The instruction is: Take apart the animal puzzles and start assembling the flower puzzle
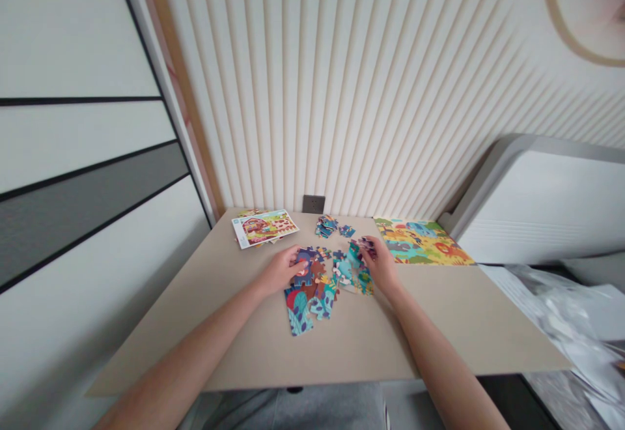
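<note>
My left hand (284,270) is closed on a dark blue puzzle piece (304,266) with a red and white figure, above the left part of the loose pieces. My right hand (379,262) has its fingers closed round a purple puzzle piece (366,245) at the right side of the pile. Between the hands lie teal and brown pieces (343,270), partly overlapping. Nearer to me, a teal piece with leaves and a red shape (299,313) lies beside a light blue, spotted piece (323,305). My fingertips hide parts of the held pieces.
On the beige table (254,345), a farm picture card (266,227) lies at the back left. Small blue pieces (325,225) sit near the wall socket (314,204). A yellow animal puzzle (424,242) lies at the back right, with clear plastic wrapping (561,319) beyond the table's right edge.
</note>
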A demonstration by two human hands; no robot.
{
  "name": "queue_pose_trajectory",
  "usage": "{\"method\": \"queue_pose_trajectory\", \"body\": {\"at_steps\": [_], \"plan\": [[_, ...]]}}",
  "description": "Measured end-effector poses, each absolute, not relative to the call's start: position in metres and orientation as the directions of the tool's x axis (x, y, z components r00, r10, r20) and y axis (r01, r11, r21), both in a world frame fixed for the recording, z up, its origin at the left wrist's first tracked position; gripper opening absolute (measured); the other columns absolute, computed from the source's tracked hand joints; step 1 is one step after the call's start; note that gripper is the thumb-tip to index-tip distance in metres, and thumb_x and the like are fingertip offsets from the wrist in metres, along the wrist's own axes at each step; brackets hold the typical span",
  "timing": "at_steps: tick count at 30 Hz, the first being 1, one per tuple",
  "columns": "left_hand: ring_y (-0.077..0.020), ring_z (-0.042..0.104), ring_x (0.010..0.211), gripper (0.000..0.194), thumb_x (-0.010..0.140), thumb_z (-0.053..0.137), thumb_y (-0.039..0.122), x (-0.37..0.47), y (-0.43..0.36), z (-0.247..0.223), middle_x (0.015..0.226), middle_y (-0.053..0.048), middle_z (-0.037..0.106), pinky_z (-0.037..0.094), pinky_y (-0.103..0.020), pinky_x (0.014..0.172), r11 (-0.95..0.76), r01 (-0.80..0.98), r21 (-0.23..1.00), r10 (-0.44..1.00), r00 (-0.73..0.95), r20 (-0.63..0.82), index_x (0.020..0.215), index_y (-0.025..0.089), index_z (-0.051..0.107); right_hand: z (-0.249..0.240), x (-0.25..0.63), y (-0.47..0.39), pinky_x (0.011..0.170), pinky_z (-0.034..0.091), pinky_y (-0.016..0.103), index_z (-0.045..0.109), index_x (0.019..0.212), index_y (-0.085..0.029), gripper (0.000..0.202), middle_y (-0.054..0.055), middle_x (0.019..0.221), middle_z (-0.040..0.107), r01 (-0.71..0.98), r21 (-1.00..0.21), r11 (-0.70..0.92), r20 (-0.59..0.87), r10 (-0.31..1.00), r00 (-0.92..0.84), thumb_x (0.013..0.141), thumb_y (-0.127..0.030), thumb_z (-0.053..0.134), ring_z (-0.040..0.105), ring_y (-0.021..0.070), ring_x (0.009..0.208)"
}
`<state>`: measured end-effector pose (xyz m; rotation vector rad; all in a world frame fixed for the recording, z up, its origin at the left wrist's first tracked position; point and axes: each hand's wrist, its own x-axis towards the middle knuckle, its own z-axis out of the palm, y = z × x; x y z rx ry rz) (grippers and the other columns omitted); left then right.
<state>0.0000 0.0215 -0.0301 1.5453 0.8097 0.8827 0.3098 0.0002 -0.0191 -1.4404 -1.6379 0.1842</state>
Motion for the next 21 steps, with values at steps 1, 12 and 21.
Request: {"method": "queue_pose_trajectory", "body": {"at_steps": [1, 12, 21], "plan": [[-0.0276, 0.073, 0.092, 0.043, 0.083, 0.071, 0.047, 0.0, 0.021, -0.029, 0.105, -0.011, 0.073, 0.058, -0.037, 0.076, -0.136, 0.033, 0.99, 0.869, 0.483, 0.104, 0.11, 0.017, 0.056, -0.019, 0.311, 0.001, 0.08, 0.055, 0.042, 0.061, 0.122, -0.022, 0.04, 0.009, 0.103, 0.073, 0.682, -0.673, 0.285, 0.527, 0.832, 0.172, 0.09, -0.046, 0.058, 0.069, 0.0259, 0.087], [-0.0233, 0.071, 0.081, 0.044, 0.083, 0.069, 0.054, 0.006, 0.017, -0.031, 0.094, -0.007, 0.074, 0.054, -0.03, 0.067, -0.153, 0.049, 0.987, 0.892, 0.436, 0.117, 0.107, 0.017, 0.061, -0.004, 0.295, -0.003, 0.07, 0.053, 0.031, 0.058, 0.113, -0.023, 0.047, 0.0, 0.09, 0.067, 0.178, -0.914, 0.364, 0.405, 0.825, 0.394, 0.078, -0.049, 0.076, 0.064, 0.0177, 0.075], [-0.0251, 0.069, 0.098, 0.045, 0.094, 0.054, 0.057, 0.017, 0.017, -0.034, 0.106, -0.008, 0.073, 0.054, -0.034, 0.082, -0.158, 0.019, 0.987, 0.881, 0.454, 0.133, 0.113, 0.017, 0.063, -0.01, 0.248, -0.017, 0.062, 0.054, 0.026, 0.06, 0.111, -0.026, 0.05, -0.002, 0.086, 0.068, -0.2, -0.969, 0.147, 0.15, 0.989, 0.0, 0.071, -0.043, 0.085, 0.064, 0.0143, 0.067]]}}
